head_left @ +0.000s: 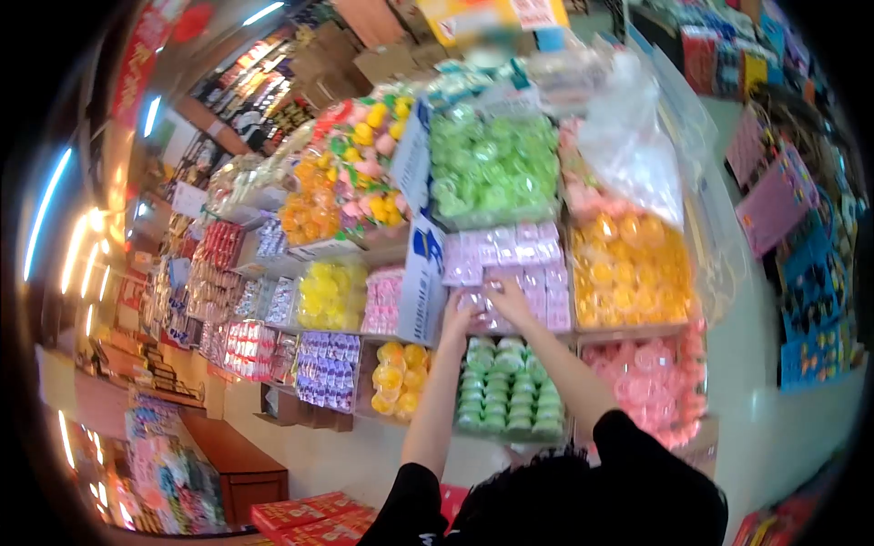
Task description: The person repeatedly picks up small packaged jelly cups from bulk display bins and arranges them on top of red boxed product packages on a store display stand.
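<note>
Both my hands reach into a bin of lavender wrapped packets (510,246), stacked in rows. My left hand (458,316) is at the bin's near left corner, fingers bent against a lavender packet (484,317). My right hand (507,301) comes at the same packet from the other side, its fingers curled down onto it. The fingertips are small in view and partly hidden. Just below my wrists is a bin of green-and-white round packs (510,387). A white and blue printed cardboard strip (422,282) stands to the left of my left hand.
Green packs (494,164) fill the bin behind. Orange packs (630,271) and pink packs (642,382) lie to the right, partly under a clear plastic bag (630,136). On the left are yellow packs (330,296), purple packets (326,371) and orange-yellow cups (399,378). Red boxes (309,517) lie low.
</note>
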`<state>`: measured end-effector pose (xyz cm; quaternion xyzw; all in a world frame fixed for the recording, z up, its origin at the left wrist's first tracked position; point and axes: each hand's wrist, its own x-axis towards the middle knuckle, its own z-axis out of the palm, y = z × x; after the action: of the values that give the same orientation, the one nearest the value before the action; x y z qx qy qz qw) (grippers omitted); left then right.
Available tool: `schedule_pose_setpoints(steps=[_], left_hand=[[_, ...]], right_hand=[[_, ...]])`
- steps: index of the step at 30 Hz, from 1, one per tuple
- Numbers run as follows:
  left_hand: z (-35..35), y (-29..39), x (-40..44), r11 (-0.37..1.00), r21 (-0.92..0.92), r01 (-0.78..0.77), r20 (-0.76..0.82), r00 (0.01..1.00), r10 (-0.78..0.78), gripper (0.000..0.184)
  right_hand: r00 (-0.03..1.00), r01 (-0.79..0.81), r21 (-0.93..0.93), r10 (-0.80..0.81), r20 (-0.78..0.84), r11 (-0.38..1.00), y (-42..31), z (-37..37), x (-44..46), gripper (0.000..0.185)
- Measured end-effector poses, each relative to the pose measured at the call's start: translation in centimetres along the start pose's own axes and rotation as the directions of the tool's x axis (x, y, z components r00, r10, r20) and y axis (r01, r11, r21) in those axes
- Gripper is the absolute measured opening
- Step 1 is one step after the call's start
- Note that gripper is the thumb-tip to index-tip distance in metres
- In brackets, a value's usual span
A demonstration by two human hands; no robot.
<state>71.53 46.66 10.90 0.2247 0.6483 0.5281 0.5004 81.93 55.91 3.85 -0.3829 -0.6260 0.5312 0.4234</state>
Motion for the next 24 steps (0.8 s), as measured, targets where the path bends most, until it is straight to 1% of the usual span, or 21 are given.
schedule_pose_setpoints(steps=[1, 2, 3, 4, 5, 6, 7, 8, 10, 12, 13, 15, 16, 17, 20, 21, 24], left_hand=[[-0.4, -0.1, 0.6, 0.999, -0.017, -0.033, 0.007, 0.999, 0.034, 0.06], [-0.8, -0.7, 1.5, 0.997, -0.032, -0.068, 0.019, 0.997, 0.069, 0.062], [-0.8, -1.2, 2.4, 0.988, -0.125, -0.088, -0.007, 0.996, 0.088, 0.061], [-0.7, -1.6, 3.0, 0.971, -0.217, -0.102, -0.029, 0.995, 0.098, 0.06], [-0.7, -1.6, 3.0, 0.956, -0.277, -0.095, -0.011, 0.995, 0.096, 0.057], [-0.7, -1.5, 2.8, 0.939, -0.335, -0.083, 0.009, 0.996, 0.091, 0.054], [-0.8, -1.5, 2.9, 0.931, -0.358, -0.067, 0.037, 0.996, 0.085, 0.051], [-0.9, -1.6, 2.9, 0.925, -0.378, -0.045, 0.065, 0.995, 0.075, 0.047], [-1.3, -2.3, 3.4, 0.921, -0.385, -0.056, 0.051, 0.995, 0.082, 0.044], [-1.7, -2.7, 3.5, 0.943, -0.329, -0.054, 0.035, 0.997, 0.069, 0.043], [-1.5, -2.0, 2.6, 0.966, -0.25, -0.061, 0.003, 0.998, 0.063, 0.039], [-1.6, -1.6, 1.7, 0.975, -0.167, -0.15, 0.035, 0.987, 0.158, 0.035], [-1.6, -1.6, 1.3, 0.973, -0.128, -0.193, 0.058, 0.978, 0.201, 0.033], [-1.7, -1.6, 1.0, 0.977, -0.079, -0.197, 0.084, 0.975, 0.204, 0.025], [-1.9, -3.0, 1.1, 0.934, -0.152, -0.325, 0.112, 0.933, 0.343, 0.017], [-1.7, -2.8, 0.4, 0.944, -0.144, -0.296, 0.105, 0.944, 0.312, 0.012], [-1.3, -2.7, -2.3, 0.938, -0.172, -0.302, 0.212, 0.918, 0.334, 0.011]], right_hand=[[0.998, 0.053, -0.001, -0.053, 0.03, 0.999, 1.2, 0.4, 0.9, 0.036], [0.997, 0.037, 0.023, -0.039, 0.062, 0.999, 4.3, 1.5, 2.2, 0.035], [0.996, 0.018, 0.043, -0.022, 0.09, 0.999, 6.7, 2.3, 3.3, 0.035], [0.989, -0.1, 0.132, 0.084, 0.125, 0.986, 6.3, 2.3, 3.4, 0.036], [0.967, -0.224, 0.213, 0.19, 0.171, 0.951, 4.7, 2.0, 3.3, 0.037], [0.934, -0.331, 0.327, 0.257, 0.25, 0.885, 1.6, 1.1, 2.7, 0.039], [0.888, -0.428, 0.374, 0.307, 0.342, 0.823, -1.7, 0.0, 1.9, 0.039], [0.876, -0.445, 0.325, 0.329, 0.352, 0.835, -2.1, -0.1, 1.8, 0.037], [0.865, -0.478, 0.305, 0.38, 0.328, 0.824, -3.1, -0.3, 1.4, 0.034], [0.859, -0.499, 0.31, 0.416, 0.297, 0.809, -2.3, -0.1, 1.4, 0.031], [0.857, -0.508, 0.314, 0.434, 0.279, 0.802, -1.4, 0.2, 1.4, 0.03], [0.928, -0.369, 0.335, 0.328, 0.173, 0.867, 0.7, 0.9, 0.7, 0.026], [0.955, -0.297, 0.338, 0.273, 0.116, 0.893, -0.2, 0.9, 0.5, 0.025], [0.989, -0.148, 0.177, 0.145, 0.027, 0.973, -0.9, 0.8, -0.2, 0.02], [0.984, -0.177, 0.363, 0.168, 0.055, 0.915, -3.5, 0.9, -2.5, 0.014], [0.984, -0.172, 0.362, 0.177, 0.02, 0.916, -6.8, 0.5, -3.9, 0.014], [0.987, -0.091, 0.249, 0.121, -0.106, 0.964, -8.4, 0.0, -7.1, 0.015]])
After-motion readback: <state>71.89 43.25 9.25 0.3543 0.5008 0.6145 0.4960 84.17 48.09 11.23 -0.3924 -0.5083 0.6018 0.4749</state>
